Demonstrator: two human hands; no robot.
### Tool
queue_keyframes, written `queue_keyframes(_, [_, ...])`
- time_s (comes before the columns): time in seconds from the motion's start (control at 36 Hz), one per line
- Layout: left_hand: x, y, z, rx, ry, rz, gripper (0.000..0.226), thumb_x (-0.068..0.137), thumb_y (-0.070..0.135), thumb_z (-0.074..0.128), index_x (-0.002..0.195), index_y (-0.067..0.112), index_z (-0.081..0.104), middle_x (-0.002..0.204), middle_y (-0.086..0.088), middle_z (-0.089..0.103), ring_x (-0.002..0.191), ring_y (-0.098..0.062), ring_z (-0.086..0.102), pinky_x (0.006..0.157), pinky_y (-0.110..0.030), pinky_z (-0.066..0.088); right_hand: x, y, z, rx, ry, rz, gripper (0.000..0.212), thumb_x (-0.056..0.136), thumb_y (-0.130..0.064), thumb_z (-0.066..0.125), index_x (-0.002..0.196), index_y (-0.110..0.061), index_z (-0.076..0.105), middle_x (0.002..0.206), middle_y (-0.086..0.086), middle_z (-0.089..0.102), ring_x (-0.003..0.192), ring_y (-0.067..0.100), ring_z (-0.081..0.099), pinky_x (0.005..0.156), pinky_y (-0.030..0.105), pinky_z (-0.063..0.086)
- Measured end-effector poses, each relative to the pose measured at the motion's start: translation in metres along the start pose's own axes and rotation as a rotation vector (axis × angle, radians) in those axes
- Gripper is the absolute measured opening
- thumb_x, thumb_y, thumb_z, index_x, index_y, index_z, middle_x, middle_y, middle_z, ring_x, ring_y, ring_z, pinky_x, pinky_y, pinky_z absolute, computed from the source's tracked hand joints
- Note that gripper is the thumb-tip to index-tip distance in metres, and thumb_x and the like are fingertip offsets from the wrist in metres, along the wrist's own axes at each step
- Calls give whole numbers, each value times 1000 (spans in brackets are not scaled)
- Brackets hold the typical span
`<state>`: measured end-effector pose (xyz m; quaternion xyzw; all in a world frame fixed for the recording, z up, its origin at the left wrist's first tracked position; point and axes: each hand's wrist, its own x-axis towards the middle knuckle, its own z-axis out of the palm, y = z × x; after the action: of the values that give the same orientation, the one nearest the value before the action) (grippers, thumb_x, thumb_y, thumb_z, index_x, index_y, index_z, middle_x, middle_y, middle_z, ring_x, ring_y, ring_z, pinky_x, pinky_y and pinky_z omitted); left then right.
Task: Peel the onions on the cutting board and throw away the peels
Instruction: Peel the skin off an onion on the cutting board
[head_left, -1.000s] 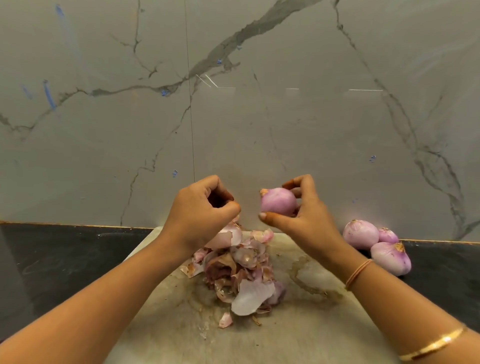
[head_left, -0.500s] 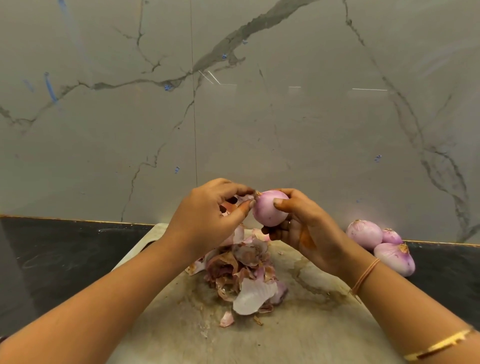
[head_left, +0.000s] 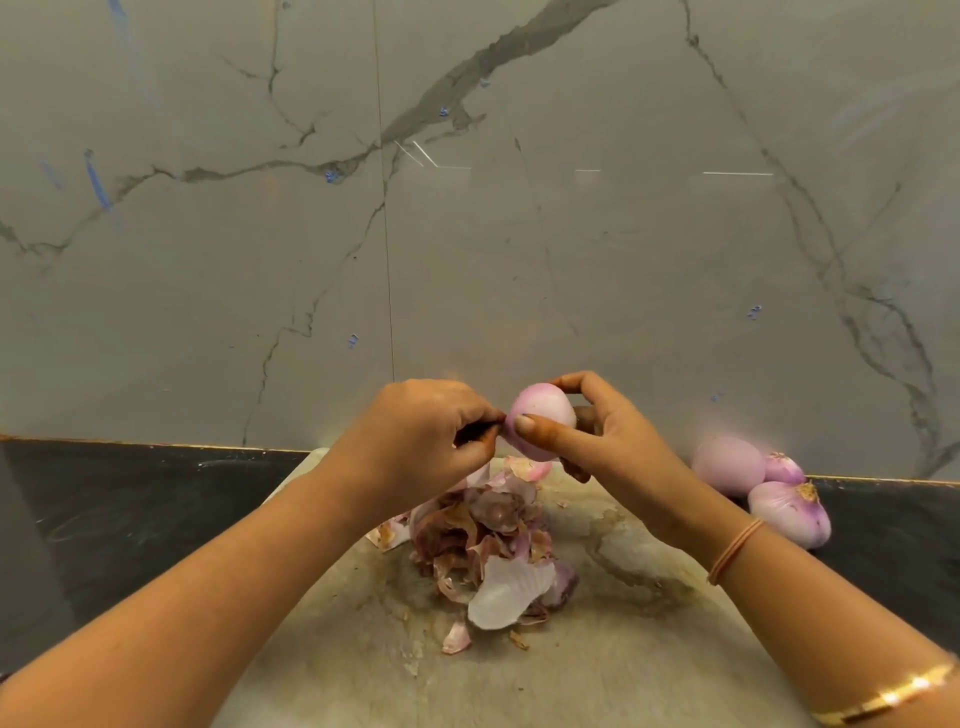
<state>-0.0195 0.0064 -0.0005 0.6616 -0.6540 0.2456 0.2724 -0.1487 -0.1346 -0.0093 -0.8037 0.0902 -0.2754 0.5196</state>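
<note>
My right hand (head_left: 608, 447) holds a pale purple onion (head_left: 540, 415) in the air above the far end of the worn cutting board (head_left: 597, 670), fingers and thumb curled round it. My left hand (head_left: 415, 441) pinches at the onion's left end with thumb and fingertips; whether a strip of skin is between them I cannot tell. Under both hands a heap of brown, purple and white peels (head_left: 493, 545) lies on the board.
Three peeled onions (head_left: 763, 493) lie on the dark counter (head_left: 130, 525) right of the board, against the grey marble wall (head_left: 467, 208). Small peel scraps (head_left: 457, 638) lie on the board nearer to me.
My left hand, apart from the onion a second ago, came in and now pinches its left end. My right hand turned the onion and shifted it slightly left.
</note>
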Motion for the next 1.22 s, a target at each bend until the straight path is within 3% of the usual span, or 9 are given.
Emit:
queue_keyframes(0.14, [-2, 2, 6, 77, 28, -20, 34, 80, 35, 47, 79, 14, 74, 65, 3, 67, 53, -12, 58, 41, -30, 51, 0, 3, 0, -76, 2, -40, 51, 67, -53, 65, 107, -25, 51, 89, 4, 65, 56, -3, 56, 53, 12, 44])
queue_keyframes(0.28, [-1, 7, 8, 90, 46, -98, 13, 72, 25, 62, 72, 15, 70, 61, 4, 63, 49, -6, 48, 45, -9, 31, -1, 2, 1, -54, -5, -67, 50, 69, -52, 64, 108, -23, 53, 88, 5, 65, 56, -2, 55, 54, 13, 44])
queue_keyframes(0.44, [-1, 3, 9, -148, 73, -309, 7, 82, 16, 69, 84, 12, 75, 73, 8, 66, 61, -3, 58, 58, -13, 48, 0, 4, 2, -47, -30, -91, 46, 70, -51, 64, 110, -32, 51, 100, 2, 62, 73, 8, 58, 62, 16, 47])
queue_keyframes(0.56, [0, 3, 9, -319, 88, -445, 8, 80, 9, 69, 80, 14, 75, 69, 15, 65, 63, 2, 61, 62, -9, 48, 0, 7, 0, -37, -72, -81, 41, 79, -44, 71, 112, -35, 47, 108, 5, 62, 87, 18, 65, 69, 24, 54])
queue_keyframes(0.69, [1, 5, 6, -456, 99, -537, 18, 79, 3, 69, 72, 19, 73, 61, 7, 68, 56, -5, 64, 64, -26, 57, -2, 6, -3, -39, -146, -96, 45, 84, -27, 70, 117, -36, 41, 116, 9, 59, 96, 25, 66, 84, 40, 58])
queue_keyframes(0.78, [2, 6, 3, -566, 127, -592, 28, 81, 0, 67, 68, 25, 71, 58, 10, 68, 55, -4, 63, 62, -21, 56, -2, 4, -5, -54, -178, -121, 50, 86, -16, 71, 117, -36, 38, 117, 5, 57, 97, 27, 65, 86, 42, 57])
queue_keyframes(0.89, [4, 10, 1, -718, 130, -680, 24, 84, -3, 64, 70, 15, 70, 58, 5, 68, 54, -5, 63, 55, -16, 52, -3, 3, -6, -153, -163, -195, 51, 84, -25, 71, 118, -39, 35, 119, -2, 56, 100, 22, 64, 88, 38, 56])
queue_keyframes(1.11, [8, 6, -2, -1003, 226, -862, 19, 89, -2, 58, 73, 2, 67, 62, -8, 66, 52, -10, 62, 50, -17, 51, -2, 6, -3, -371, -149, -331, 71, 82, -13, 72, 133, -41, 32, 134, -16, 45, 123, 4, 48, 103, 22, 44])
queue_keyframes(1.22, [6, -5, -1, -756, 280, -814, 18, 88, 4, 62, 73, 11, 69, 58, 1, 68, 56, -12, 66, 56, -23, 55, -2, 11, 0, -440, -136, -342, 64, 81, -11, 74, 130, -35, 39, 131, -12, 48, 119, 6, 50, 99, 21, 46])
